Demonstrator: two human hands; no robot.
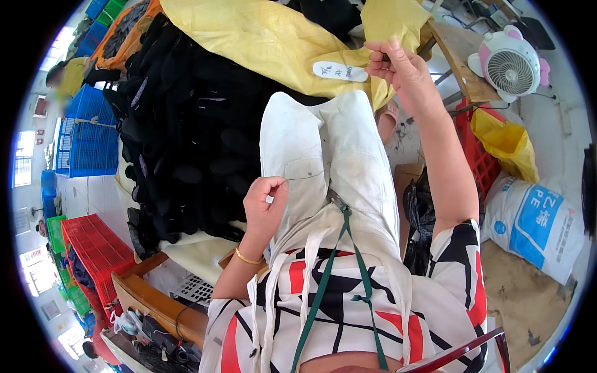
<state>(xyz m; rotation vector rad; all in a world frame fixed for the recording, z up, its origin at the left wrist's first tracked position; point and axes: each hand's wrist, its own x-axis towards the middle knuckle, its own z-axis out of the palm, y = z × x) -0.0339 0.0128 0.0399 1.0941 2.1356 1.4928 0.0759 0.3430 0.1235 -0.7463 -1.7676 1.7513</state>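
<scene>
My left hand (266, 202) is raised over the left side of my lap, its thumb and fingertips pinched together; what they hold is too small to make out. A thin dark line runs from near these fingertips across the white apron (364, 143). Farther out to the right, my right hand (401, 71) has its fingers curled, with a small dark bit showing among them that I cannot identify. Close to its fingertips lies a white sole-shaped piece (333, 71) with dark handwriting, on yellow sheeting (261, 37). Small scissors (336, 199) on a green cord rest on my lap.
A large heap of black shoe-like pieces (193, 137) fills the left side. Beyond it stand a blue crate (87, 133) and a red crate (96, 248). At right are a pink-and-white fan (510, 69) on a wooden table (457, 53), a yellow bag (507, 140) and a white sack (535, 221).
</scene>
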